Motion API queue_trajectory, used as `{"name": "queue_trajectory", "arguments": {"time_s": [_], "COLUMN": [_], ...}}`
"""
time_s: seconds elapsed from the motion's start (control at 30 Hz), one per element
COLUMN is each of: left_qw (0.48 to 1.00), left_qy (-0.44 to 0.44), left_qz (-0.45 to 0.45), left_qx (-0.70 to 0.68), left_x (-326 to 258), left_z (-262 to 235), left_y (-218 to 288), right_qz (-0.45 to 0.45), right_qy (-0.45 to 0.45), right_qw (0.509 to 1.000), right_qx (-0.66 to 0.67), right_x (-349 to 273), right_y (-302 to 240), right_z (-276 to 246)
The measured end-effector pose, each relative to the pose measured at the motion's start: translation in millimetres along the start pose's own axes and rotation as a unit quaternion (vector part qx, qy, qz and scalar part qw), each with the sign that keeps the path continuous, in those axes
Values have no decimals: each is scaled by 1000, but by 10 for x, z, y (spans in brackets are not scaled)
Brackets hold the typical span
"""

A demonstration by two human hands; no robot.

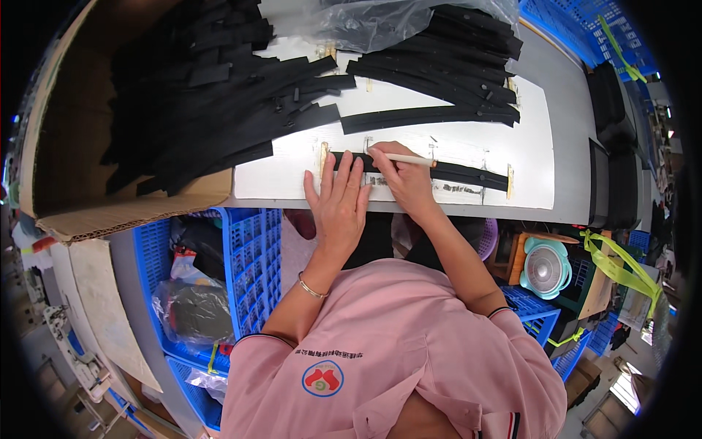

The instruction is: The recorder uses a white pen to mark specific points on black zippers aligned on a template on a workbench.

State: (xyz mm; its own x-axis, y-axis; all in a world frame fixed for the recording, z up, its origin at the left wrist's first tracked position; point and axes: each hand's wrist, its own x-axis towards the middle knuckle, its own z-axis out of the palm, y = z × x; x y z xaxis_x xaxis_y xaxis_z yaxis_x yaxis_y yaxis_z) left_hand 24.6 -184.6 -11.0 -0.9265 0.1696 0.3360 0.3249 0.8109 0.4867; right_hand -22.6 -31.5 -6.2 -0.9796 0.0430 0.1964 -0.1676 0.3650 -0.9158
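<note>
The black strip lies on the white board along the near edge of the table, its long axis running left to right, roughly parallel to that edge. Its left end is by one pale tape mark, its right end by another, toward the board's near right corner. From the right grip the strip lies directly below and stretches away to the right; both hands are close to it, the left over its left part, the right just beside.

The left hand is palm down, fingers slightly spread and pointing to the table's far edge, fingertips laid on the strip and holding nothing between them. The right hand pinches a white pen between thumb and fingers, wrist angled in toward the left, the pen's back end pointing to the table's right edge. Its tip sits by the strip's far side; whether it touches is too small to tell. Beyond, toward the far edge, lie a right-hand heap of black strips and a left-hand heap reaching into a cardboard box
</note>
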Motion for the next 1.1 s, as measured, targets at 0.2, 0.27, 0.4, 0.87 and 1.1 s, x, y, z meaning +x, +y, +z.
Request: {"name": "queue_trajectory", "arguments": {"time_s": [0.2,0.27,0.4,0.87,1.1], "left_qw": [1000,1000,1000,1000,1000], "left_qy": [4,6,3,-6,-7], "left_qz": [-6,-6,-1,6,-2], "left_qx": [2,1,1,20,13], "left_x": [0,3,12,-11,13], "left_z": [0,7,10,32,-16], "left_y": [1,-1,9,-14,56], "right_qz": [36,16,-28,23,18], "right_qy": [-53,-62,-57,107,101], "right_qw": [997,997,998,992,994], "right_qx": [37,31,0,-57,-24], "right_x": [-20,-22,-26,-238,-233], "right_y": [-87,-71,-4,15,221], "right_z": [-105,-111,-91,-882,-907]}}
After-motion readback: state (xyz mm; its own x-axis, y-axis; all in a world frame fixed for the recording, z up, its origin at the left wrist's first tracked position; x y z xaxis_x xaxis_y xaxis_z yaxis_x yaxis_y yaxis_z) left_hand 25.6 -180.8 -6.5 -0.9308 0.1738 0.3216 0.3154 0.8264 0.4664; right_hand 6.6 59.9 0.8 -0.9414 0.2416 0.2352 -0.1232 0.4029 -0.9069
